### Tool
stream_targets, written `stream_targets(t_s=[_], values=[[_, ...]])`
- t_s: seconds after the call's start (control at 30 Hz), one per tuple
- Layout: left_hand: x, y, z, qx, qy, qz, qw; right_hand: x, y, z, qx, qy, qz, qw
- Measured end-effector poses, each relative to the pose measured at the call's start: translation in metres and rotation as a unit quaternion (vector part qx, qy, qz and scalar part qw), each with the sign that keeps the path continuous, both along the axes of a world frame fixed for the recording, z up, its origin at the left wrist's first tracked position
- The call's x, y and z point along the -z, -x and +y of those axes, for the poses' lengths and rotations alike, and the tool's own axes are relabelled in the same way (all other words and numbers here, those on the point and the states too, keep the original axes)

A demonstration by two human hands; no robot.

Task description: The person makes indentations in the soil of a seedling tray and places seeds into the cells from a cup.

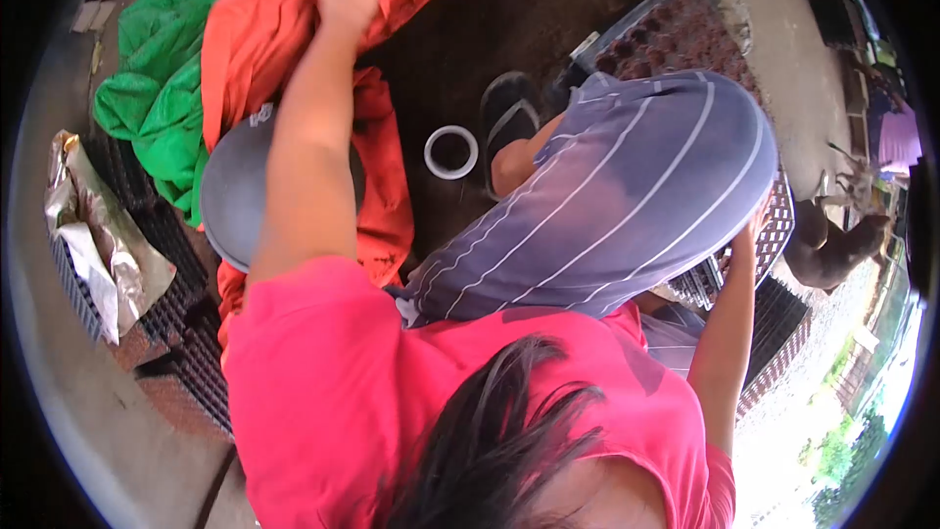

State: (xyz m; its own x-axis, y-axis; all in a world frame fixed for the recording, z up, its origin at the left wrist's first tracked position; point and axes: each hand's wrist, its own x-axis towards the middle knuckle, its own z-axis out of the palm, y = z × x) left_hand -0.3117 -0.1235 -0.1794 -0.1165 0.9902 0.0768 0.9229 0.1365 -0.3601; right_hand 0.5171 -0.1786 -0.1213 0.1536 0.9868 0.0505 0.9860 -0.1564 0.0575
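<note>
My left hand (pixel 350 2) is closed on the orange cloth (pixel 259 24), which is bunched with green cloth (pixel 162 103) at the upper left. My left arm passes over a round grey container (pixel 235 191) beside the cloth. On the right, my right hand (pixel 758 219) is beside my raised knee, against a black lattice-sided tray (pixel 778 218). Its fingers are largely hidden by the knee. A seedling tray (pixel 676 34) filled with dark soil lies beyond the knee. A white-rimmed round cup (pixel 450 152) rests on the dark soil near my sandalled foot (pixel 511 113).
Black stacked trays (pixel 186 333) and a crumpled silvery bag (pixel 108 235) lie at the left. More black trays (pixel 778 328) are by my right arm. A dark dog (pixel 837 247) is at the right, with a person in purple (pixel 896 137) farther off.
</note>
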Motion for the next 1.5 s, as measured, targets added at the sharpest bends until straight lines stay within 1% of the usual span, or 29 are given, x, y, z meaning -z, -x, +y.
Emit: stream_targets(t_s=[0.07, 0.1, 0.13, 0.2, 0.23, 0.3, 0.33, 0.37, 0.4, 0.43, 0.47, 0.5, 0.53, 0.57, 0.6, 0.63, 0.67, 0.73, 0.87, 0.9, 0.93, 1.0, 1.17, 1.3, 1.37, 1.4, 1.43, 1.47, 1.5], values=[[-0.056, 0.046, 0.001, -0.073, 0.038, -0.019, 0.996, 0.018, -0.03, 0.002, -0.022, -0.005, 0.017, 1.0], [-0.033, 0.108, 0.014, -0.153, 0.029, -0.099, 0.983, 0.034, -0.055, 0.004, -0.1, -0.025, -0.025, 0.994], [-0.043, 0.124, 0.012, -0.201, 0.019, -0.103, 0.974, 0.045, -0.07, 0.004, -0.177, -0.045, -0.066, 0.981], [-0.042, 0.136, 0.003, -0.238, -0.002, -0.137, 0.961, 0.038, -0.065, 0.006, -0.119, -0.028, -0.032, 0.992], [-0.042, 0.124, -0.006, -0.203, -0.075, -0.107, 0.971, 0.032, -0.059, 0.005, -0.073, -0.017, -0.006, 0.997], [-0.048, 0.087, -0.018, -0.218, -0.056, -0.243, 0.944, 0.022, -0.052, 0.004, -0.042, -0.007, 0.005, 0.999], [-0.093, 0.024, -0.046, -0.114, -0.122, -0.261, 0.951, 0.023, -0.053, 0.006, -0.034, -0.004, 0.007, 0.999], [-0.058, 0.031, -0.043, -0.014, -0.208, -0.132, 0.969, 0.025, -0.054, 0.007, -0.029, -0.001, 0.008, 1.0], [-0.078, -0.005, -0.055, 0.025, -0.225, -0.16, 0.961, 0.021, -0.045, 0.008, -0.027, 0.002, 0.009, 1.0], [-0.067, -0.013, -0.061, 0.043, -0.163, -0.156, 0.973, 0.022, -0.047, 0.01, -0.024, 0.005, 0.007, 1.0], [-0.058, -0.039, -0.077, 0.072, -0.218, -0.22, 0.948, 0.022, -0.046, 0.012, -0.021, 0.007, 0.009, 1.0], [-0.072, -0.068, -0.098, 0.129, -0.129, -0.323, 0.929, 0.024, -0.047, 0.014, -0.017, 0.011, 0.006, 1.0], [-0.043, -0.079, -0.109, 0.087, -0.015, -0.285, 0.954, 0.026, -0.05, 0.014, -0.013, 0.014, 0.004, 1.0], [-0.017, -0.092, -0.127, 0.068, 0.056, -0.181, 0.98, 0.024, -0.051, 0.013, -0.008, 0.015, 0.002, 1.0], [0.023, -0.089, -0.14, 0.063, 0.13, -0.19, 0.971, 0.021, -0.043, 0.012, -0.001, 0.017, -0.002, 1.0], [0.054, -0.087, -0.152, -0.036, 0.249, -0.203, 0.946, 0.018, -0.037, 0.01, 0.007, 0.018, -0.005, 1.0], [0.073, -0.087, -0.159, -0.106, 0.288, -0.186, 0.933, 0.01, -0.022, 0.005, 0.019, 0.015, -0.004, 1.0], [0.1, -0.085, -0.167, -0.149, 0.297, -0.16, 0.93, -0.021, 0.027, -0.004, 0.048, 0.025, 0.03, 0.998], [0.112, -0.082, -0.181, -0.126, 0.379, -0.075, 0.914, -0.061, 0.071, -0.016, 0.069, 0.026, 0.069, 0.995], [0.128, -0.071, -0.187, -0.084, 0.369, -0.058, 0.924, -0.065, 0.076, -0.017, 0.073, 0.026, 0.062, 0.995], [0.133, -0.064, -0.184, -0.108, 0.334, -0.103, 0.93, -0.068, 0.077, -0.016, 0.077, 0.028, 0.056, 0.995], [0.105, -0.072, -0.188, -0.086, 0.255, -0.176, 0.947, -0.069, 0.079, -0.018, 0.083, 0.029, 0.073, 0.993], [0.019, -0.078, -0.148, -0.037, 0.063, -0.277, 0.958, -0.073, 0.081, -0.023, 0.084, 0.023, 0.088, 0.992], [-0.091, -0.086, -0.072, 0.041, -0.16, -0.306, 0.938, -0.074, 0.08, -0.022, 0.088, 0.02, 0.094, 0.991], [-0.148, -0.09, -0.039, 0.104, -0.261, -0.323, 0.904, -0.075, 0.081, -0.023, 0.087, 0.02, 0.092, 0.992], [-0.178, -0.097, -0.025, 0.113, -0.282, -0.378, 0.875, -0.076, 0.081, -0.024, 0.086, 0.02, 0.091, 0.992], [-0.212, -0.113, -0.018, 0.053, -0.273, -0.582, 0.764, -0.074, 0.08, -0.024, 0.08, 0.014, 0.089, 0.993], [-0.241, -0.126, -0.009, -0.006, -0.25, -0.753, 0.608, -0.074, 0.079, -0.026, 0.074, 0.007, 0.088, 0.993], [-0.269, -0.141, -0.003, 0.015, -0.209, -0.819, 0.534, -0.073, 0.078, -0.026, 0.07, 0.005, 0.087, 0.994]])
